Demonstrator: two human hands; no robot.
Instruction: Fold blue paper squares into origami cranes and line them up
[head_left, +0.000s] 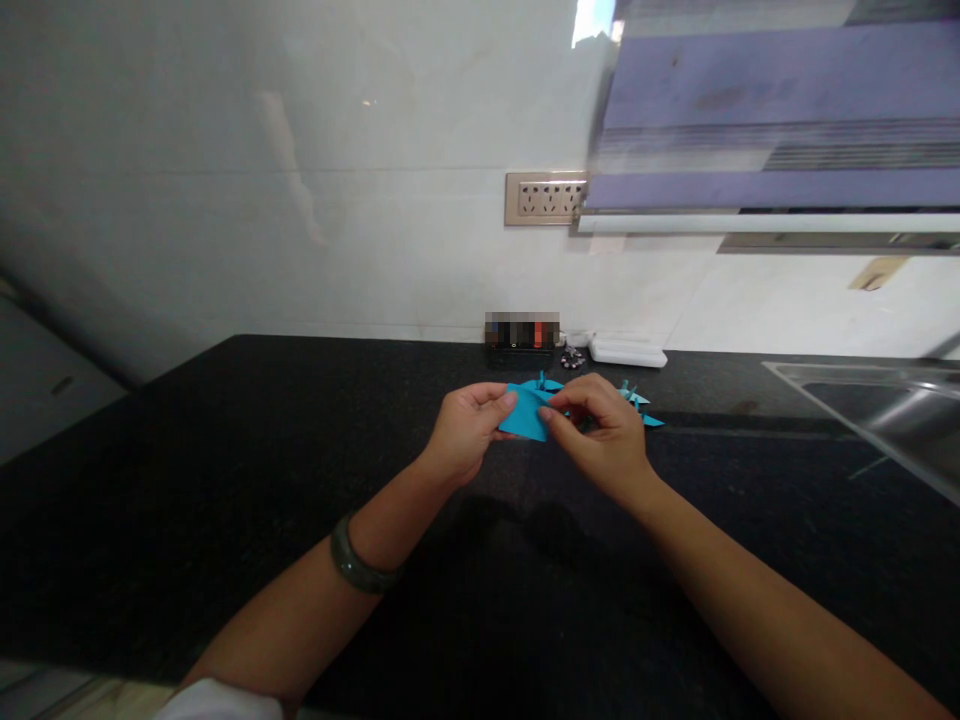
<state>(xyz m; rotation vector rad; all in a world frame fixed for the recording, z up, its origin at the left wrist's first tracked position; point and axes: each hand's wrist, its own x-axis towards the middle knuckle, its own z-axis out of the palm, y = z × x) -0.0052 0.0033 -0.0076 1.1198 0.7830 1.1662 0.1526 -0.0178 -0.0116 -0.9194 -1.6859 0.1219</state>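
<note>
1. Over the black counter (225, 430), the blue paper (525, 415) is dead centre from where I'm standing.
2. Left hand (463, 428) is clamped on its 9 o'clock side, thumb on top.
3. Right hand (607, 435) pinches the 3 o'clock edge.
4. Folded blue pieces (652, 421) poke out past it toward 3, metal sink (892, 408) further out.

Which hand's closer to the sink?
Right. The right hand, pinching the right edge of the blue paper, is left of the sink in view; the left hand, holding the paper's left side, is farther left.
</note>
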